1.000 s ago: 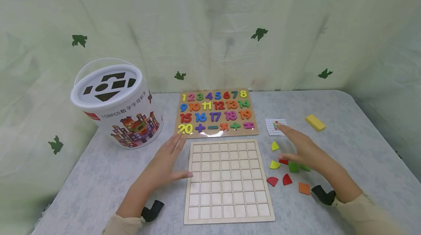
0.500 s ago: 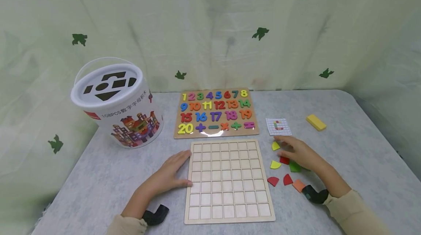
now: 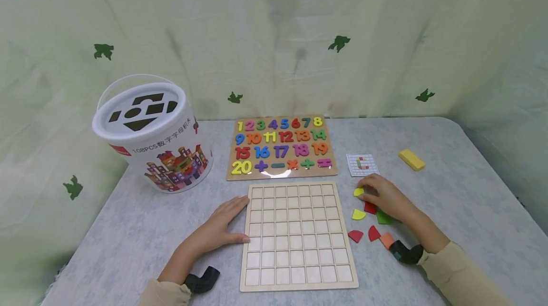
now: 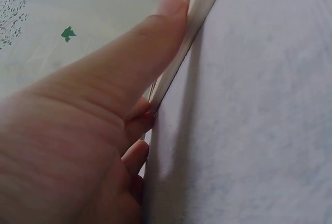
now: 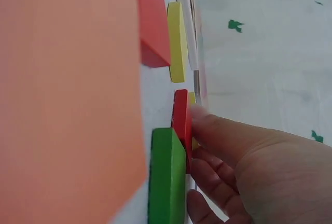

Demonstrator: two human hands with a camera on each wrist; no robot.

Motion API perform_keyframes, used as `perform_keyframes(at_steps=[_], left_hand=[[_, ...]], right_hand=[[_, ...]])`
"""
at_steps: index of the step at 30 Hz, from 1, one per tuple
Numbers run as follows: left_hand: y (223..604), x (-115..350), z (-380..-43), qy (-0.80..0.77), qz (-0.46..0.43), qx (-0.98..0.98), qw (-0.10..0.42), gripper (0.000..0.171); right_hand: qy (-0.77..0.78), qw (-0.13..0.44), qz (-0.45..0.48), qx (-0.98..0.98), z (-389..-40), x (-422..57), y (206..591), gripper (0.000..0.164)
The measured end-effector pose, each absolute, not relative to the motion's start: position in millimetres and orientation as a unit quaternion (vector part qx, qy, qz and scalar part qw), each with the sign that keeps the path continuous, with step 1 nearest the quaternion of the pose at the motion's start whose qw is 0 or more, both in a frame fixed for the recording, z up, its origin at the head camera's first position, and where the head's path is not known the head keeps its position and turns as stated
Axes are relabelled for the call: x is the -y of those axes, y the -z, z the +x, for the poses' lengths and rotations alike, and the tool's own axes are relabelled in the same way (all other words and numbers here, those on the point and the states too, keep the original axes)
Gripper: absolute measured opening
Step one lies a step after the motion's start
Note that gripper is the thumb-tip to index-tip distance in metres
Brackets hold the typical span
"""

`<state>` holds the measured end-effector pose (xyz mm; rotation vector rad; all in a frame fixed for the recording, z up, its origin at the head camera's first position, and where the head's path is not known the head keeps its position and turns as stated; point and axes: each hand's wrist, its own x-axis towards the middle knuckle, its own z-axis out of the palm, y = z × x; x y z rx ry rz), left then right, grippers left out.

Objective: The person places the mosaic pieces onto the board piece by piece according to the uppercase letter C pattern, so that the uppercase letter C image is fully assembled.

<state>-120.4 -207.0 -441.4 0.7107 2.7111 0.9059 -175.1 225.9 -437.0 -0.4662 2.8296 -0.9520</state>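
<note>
A pale wooden grid board [image 3: 299, 234] lies in the middle of the table. My left hand [image 3: 220, 230] rests at its left edge, fingers and thumb extended; in the left wrist view the thumb [image 4: 135, 53] reaches along the board's side. To the board's right, my right hand [image 3: 387, 196] pinches a yellow quarter-circle block [image 3: 358, 192] between thumb and fingers. In the right wrist view that block is mostly hidden behind a red block [image 5: 180, 115]. Close by are a green block [image 3: 384, 218], a second yellow quarter-circle block [image 3: 358, 214], and red quarter-circle blocks [image 3: 355, 236].
A number puzzle board [image 3: 280, 149] lies behind the grid board. A small pattern card [image 3: 362, 165] and a yellow rectangular block [image 3: 411, 159] lie at the right. A large white bucket [image 3: 154, 134] stands back left. An orange block [image 3: 387, 240] touches the right wrist's black camera [image 3: 406, 252].
My right hand has come down from above the card to the yellow quarter-circle block and closed on it. My left hand has lowered to the board's edge. The orange block has shifted left and turned.
</note>
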Motion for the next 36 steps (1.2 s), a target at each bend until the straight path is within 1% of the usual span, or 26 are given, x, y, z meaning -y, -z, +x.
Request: perform_keyframes(at_steps=[4, 7, 11, 16, 22, 26, 31, 33, 36], left_hand=[[441.0, 206.5, -120.1, -0.308, 0.240, -0.916, 0.095, 0.096], [441.4, 206.6, -120.2, -0.306, 0.240, -0.917, 0.092, 0.096], [441.9, 206.6, -120.7, -0.303, 0.242, -0.918, 0.087, 0.095], [441.9, 206.4, -121.3, -0.301, 0.243, -0.918, 0.086, 0.094], [441.3, 205.8, -121.1, -0.306, 0.241, -0.916, 0.091, 0.094], [440.1, 205.2, -121.3, -0.306, 0.239, -0.917, 0.095, 0.094], [439.4, 205.0, -121.3, -0.306, 0.233, -0.918, 0.100, 0.094], [439.6, 205.0, -120.9, -0.306, 0.232, -0.918, 0.101, 0.094], [439.5, 205.1, -120.1, -0.305, 0.231, -0.918, 0.101, 0.094]], right_hand=[[0.312, 0.076, -0.136, -0.937, -174.2, -224.0, 428.4, 0.027], [0.317, 0.072, -0.142, -0.935, -172.2, -219.6, 419.2, 0.028], [0.324, 0.037, -0.189, -0.926, -168.8, -207.3, 405.1, 0.029], [0.347, -0.012, -0.252, -0.903, -167.9, -181.0, 388.0, 0.031], [0.379, -0.031, -0.297, -0.876, -169.2, -142.8, 377.7, 0.029], [0.403, -0.023, -0.314, -0.860, -171.9, -117.5, 379.5, 0.027], [0.424, -0.006, -0.324, -0.845, -175.6, -89.7, 392.2, 0.024], [0.424, 0.013, -0.323, -0.846, -176.7, -81.5, 398.8, 0.022], [0.418, 0.060, -0.310, -0.851, -178.1, -73.7, 408.6, 0.020]])
